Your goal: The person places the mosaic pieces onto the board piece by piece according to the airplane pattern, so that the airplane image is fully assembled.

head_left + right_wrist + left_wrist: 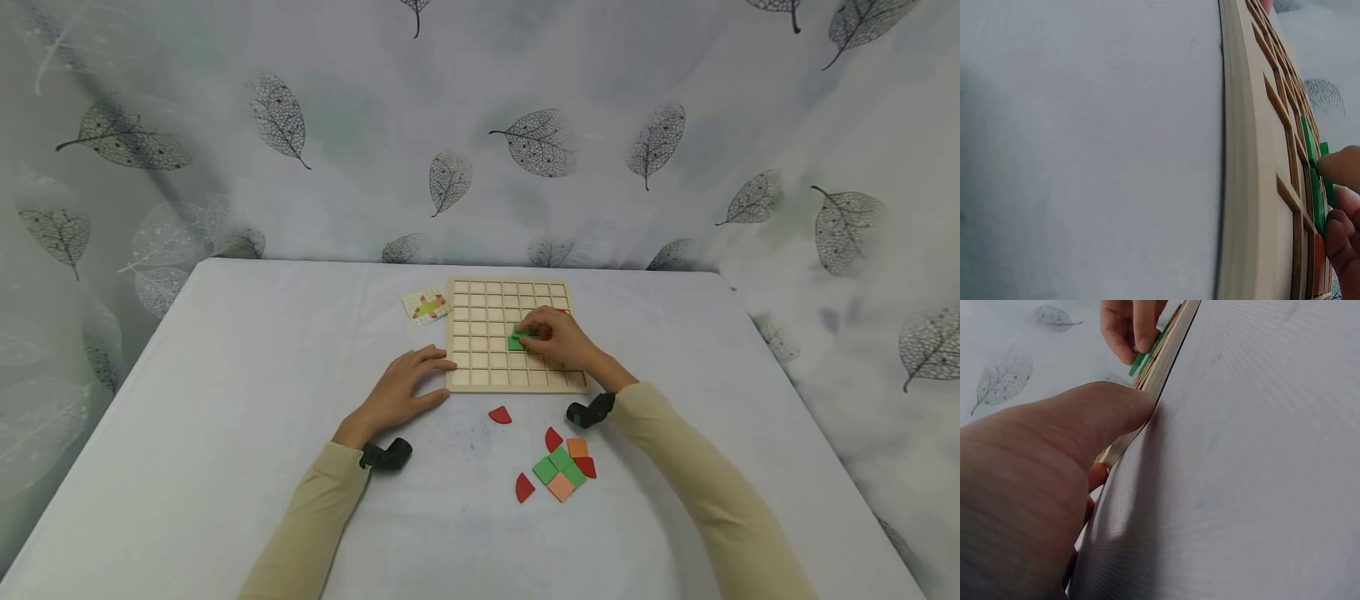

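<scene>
A wooden grid board lies on the white table. Over its middle, my right hand pinches a green square tile between thumb and fingers. Beneath it, green tiles sit in cells of the grid, and an orange-red piece lies beside them in the right wrist view. My left hand rests at the board's left side with fingers spread. Its fingertips touch the left edge, and the thumb lies against the near corner. The right hand covers part of the grid.
A small pattern card lies left of the board's far corner. In front of the board are loose green squares, orange squares and several red quarter-round pieces. A leaf-print curtain hangs behind the table.
</scene>
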`<state>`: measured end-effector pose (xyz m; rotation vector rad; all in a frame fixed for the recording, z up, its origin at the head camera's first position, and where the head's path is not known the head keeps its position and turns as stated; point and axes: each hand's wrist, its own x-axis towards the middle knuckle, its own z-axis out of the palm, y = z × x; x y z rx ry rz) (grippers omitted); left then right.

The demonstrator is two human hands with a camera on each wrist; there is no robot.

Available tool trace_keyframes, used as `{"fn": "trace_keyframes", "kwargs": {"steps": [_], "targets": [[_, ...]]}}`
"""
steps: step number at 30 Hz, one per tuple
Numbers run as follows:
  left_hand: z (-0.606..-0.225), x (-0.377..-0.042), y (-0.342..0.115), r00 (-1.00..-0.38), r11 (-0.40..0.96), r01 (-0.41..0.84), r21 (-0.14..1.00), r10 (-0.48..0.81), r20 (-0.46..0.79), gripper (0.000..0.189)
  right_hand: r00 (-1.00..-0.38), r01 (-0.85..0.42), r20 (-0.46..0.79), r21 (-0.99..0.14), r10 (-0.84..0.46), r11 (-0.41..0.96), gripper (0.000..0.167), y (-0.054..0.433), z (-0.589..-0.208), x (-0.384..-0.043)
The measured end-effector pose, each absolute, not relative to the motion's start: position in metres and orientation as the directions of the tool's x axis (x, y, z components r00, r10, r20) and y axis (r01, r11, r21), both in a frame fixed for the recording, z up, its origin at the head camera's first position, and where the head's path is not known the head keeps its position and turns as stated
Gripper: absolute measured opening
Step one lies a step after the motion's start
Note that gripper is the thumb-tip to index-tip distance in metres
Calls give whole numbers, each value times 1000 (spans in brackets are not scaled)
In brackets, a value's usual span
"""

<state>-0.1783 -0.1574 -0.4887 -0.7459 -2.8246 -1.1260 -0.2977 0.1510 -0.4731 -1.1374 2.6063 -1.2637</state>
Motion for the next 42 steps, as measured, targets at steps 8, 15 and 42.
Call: {"fn": "trace_keyframes", "kwargs": {"steps": [8,15,42], "targets": [[-488,-179,-157,-887,630,431,646,426,176,41,-794,-512,184,-715,-580,475,13,145,-468,-297],[-488,-178,-157,-885,628,436,644,428,182,41,-810,-481,148,-723,-568,497,17,142,-464,-297],[-491,-178,-158,-883,623,443,645,427,194,41,-823,-513,239,-702,-515,494,16,146,-468,-286]]}}
